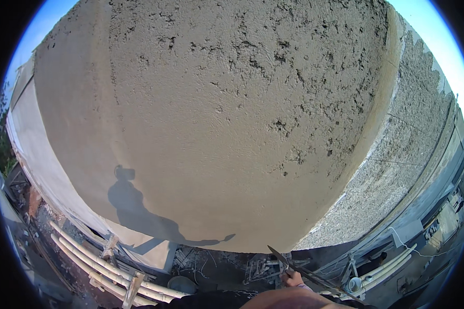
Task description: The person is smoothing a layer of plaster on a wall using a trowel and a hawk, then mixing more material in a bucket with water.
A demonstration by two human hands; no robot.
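My right hand (294,279) is closed around a trowel (278,255) at the lower edge of the view, right of the middle. The pointed blade tilts up and to the left, close to the bottom edge of a large wall of grey mortar (201,154). I cannot tell whether the blade touches it. Smooth mortar covers the wall's left and lower parts, while the upper right is rough and pitted. A shadow (134,206) of a person with an outstretched arm and a trowel falls on the lower left. My left hand is out of view.
Light-coloured poles (105,270) lashed to uprights run low at the left, and more poles (389,270) lie low at the right. A bucket (354,284) hangs or stands beside the right-hand poles. Below is cluttered ground with a round basin (182,284). Speckled bare wall (397,139) borders the mortar at right.
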